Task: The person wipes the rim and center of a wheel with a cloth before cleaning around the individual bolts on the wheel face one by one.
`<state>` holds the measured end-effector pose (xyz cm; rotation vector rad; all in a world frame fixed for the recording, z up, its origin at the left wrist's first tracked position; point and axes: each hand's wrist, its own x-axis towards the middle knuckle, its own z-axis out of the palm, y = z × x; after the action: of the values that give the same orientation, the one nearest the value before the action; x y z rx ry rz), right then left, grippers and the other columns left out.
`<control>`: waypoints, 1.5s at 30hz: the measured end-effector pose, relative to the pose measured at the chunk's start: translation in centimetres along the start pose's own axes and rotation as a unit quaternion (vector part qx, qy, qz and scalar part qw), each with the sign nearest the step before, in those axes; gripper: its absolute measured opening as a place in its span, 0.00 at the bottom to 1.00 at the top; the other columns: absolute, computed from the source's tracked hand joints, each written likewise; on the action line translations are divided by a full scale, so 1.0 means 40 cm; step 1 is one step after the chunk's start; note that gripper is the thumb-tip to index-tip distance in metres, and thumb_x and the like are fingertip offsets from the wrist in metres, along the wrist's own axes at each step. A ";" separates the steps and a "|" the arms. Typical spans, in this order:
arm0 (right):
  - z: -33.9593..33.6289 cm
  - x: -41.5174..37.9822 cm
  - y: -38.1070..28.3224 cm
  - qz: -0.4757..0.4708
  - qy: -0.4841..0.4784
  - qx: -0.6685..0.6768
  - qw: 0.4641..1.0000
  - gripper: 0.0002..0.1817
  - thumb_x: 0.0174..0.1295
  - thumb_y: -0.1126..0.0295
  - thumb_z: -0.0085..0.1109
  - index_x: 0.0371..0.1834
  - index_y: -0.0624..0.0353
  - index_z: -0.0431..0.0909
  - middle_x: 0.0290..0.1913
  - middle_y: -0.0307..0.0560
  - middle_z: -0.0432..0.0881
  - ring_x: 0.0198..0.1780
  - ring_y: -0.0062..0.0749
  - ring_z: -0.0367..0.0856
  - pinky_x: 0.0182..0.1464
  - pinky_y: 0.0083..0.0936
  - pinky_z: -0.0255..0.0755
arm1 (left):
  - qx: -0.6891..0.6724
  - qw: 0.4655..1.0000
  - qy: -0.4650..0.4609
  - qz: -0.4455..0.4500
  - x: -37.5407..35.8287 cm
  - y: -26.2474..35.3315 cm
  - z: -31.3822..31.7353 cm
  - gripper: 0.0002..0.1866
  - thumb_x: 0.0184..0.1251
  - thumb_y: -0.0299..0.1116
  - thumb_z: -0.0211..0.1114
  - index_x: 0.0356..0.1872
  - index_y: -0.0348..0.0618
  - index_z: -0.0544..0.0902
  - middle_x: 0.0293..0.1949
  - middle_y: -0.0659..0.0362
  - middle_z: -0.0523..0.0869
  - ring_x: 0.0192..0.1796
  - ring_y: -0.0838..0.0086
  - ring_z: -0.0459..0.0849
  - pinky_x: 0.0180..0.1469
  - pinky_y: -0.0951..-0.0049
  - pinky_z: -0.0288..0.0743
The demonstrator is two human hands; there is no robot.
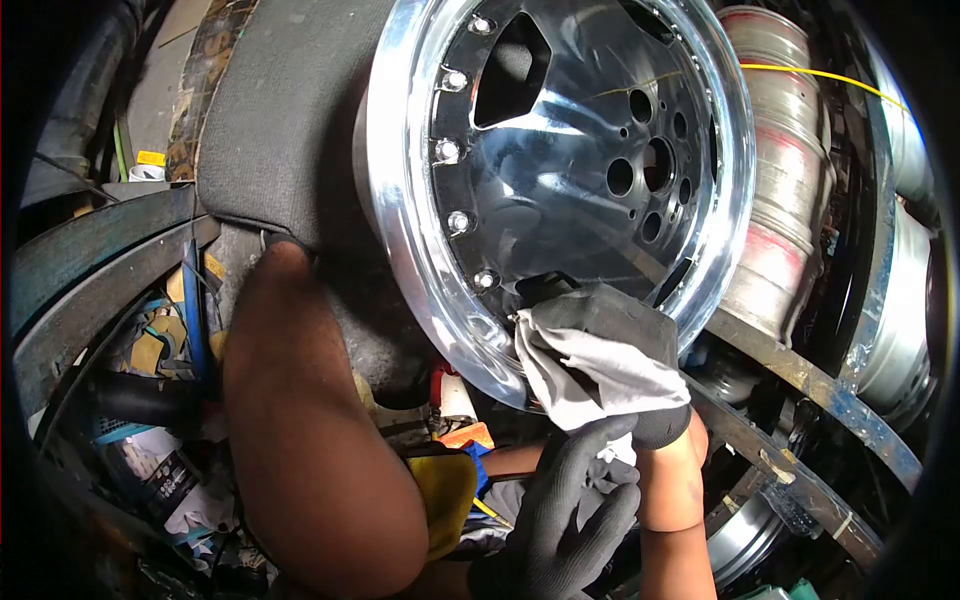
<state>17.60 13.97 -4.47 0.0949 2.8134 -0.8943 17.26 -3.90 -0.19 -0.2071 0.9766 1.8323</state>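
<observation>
A large polished wheel rim [570,170] with a dark mirror-like face and bright bolts stands tilted before me. My right hand [635,320], in a dark glove, is at its lower edge with a whitish cloth [610,375] wrapped about it; the fingers are largely hidden by the cloth. Just below, my left hand [570,515] wears a dark grey knitted glove. Its fingers are curled around a small white part that looks like the cloth's end. My bent bare knee [320,460] shows at the left.
Behind the rim lies a dark grey padded surface [290,110]. Stacked worn silver rims [775,180] stand on a metal frame [800,375] at right, crossed by a yellow cable [820,72]. Curved metal bars [110,260] and cluttered rags [160,340] are at left.
</observation>
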 end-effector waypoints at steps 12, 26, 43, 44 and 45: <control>-0.031 0.061 0.010 -0.117 -0.033 -0.024 0.992 0.19 0.48 0.71 0.71 0.46 0.58 0.86 0.42 0.48 0.85 0.40 0.46 0.86 0.40 0.36 0.81 | 0.004 1.000 -0.012 0.023 -0.005 -0.010 -0.004 0.21 0.76 0.26 0.61 0.66 0.33 0.76 0.63 0.51 0.81 0.63 0.70 0.79 0.65 0.68 0.73; -0.048 0.022 -0.041 0.066 -0.094 0.133 0.984 0.19 0.62 0.59 0.66 0.52 0.55 0.88 0.47 0.52 0.89 0.49 0.48 0.89 0.51 0.34 0.81 | -0.048 0.998 -0.014 0.035 -0.016 -0.019 0.020 0.21 0.76 0.23 0.58 0.67 0.31 0.75 0.63 0.50 0.81 0.65 0.70 0.78 0.67 0.68 0.71; -0.003 0.021 -0.024 -0.029 0.013 0.007 0.999 0.15 0.47 0.73 0.73 0.41 0.54 0.87 0.37 0.43 0.86 0.35 0.42 0.86 0.37 0.33 0.80 | -0.029 0.999 -0.020 -0.016 -0.008 -0.014 0.004 0.20 0.79 0.26 0.57 0.67 0.32 0.73 0.54 0.56 0.80 0.55 0.75 0.78 0.55 0.73 0.72; -0.007 0.015 -0.016 -0.021 -0.005 0.025 0.999 0.15 0.51 0.70 0.71 0.44 0.56 0.87 0.38 0.46 0.86 0.38 0.44 0.87 0.38 0.34 0.80 | -0.026 0.999 -0.020 -0.017 -0.007 -0.016 0.002 0.20 0.79 0.27 0.57 0.67 0.32 0.73 0.54 0.57 0.80 0.54 0.76 0.78 0.55 0.73 0.72; 0.025 -0.001 0.008 -0.122 0.054 -0.096 0.986 0.14 0.53 0.70 0.70 0.44 0.57 0.87 0.39 0.46 0.86 0.38 0.44 0.87 0.39 0.33 0.80 | -0.022 0.999 -0.020 -0.017 -0.009 -0.018 0.002 0.20 0.78 0.27 0.58 0.67 0.32 0.73 0.53 0.57 0.80 0.53 0.76 0.77 0.54 0.73 0.72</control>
<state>17.82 13.65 -5.45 -0.2407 3.0439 -0.6752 18.05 -3.99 -0.31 -0.2120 0.9002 1.8203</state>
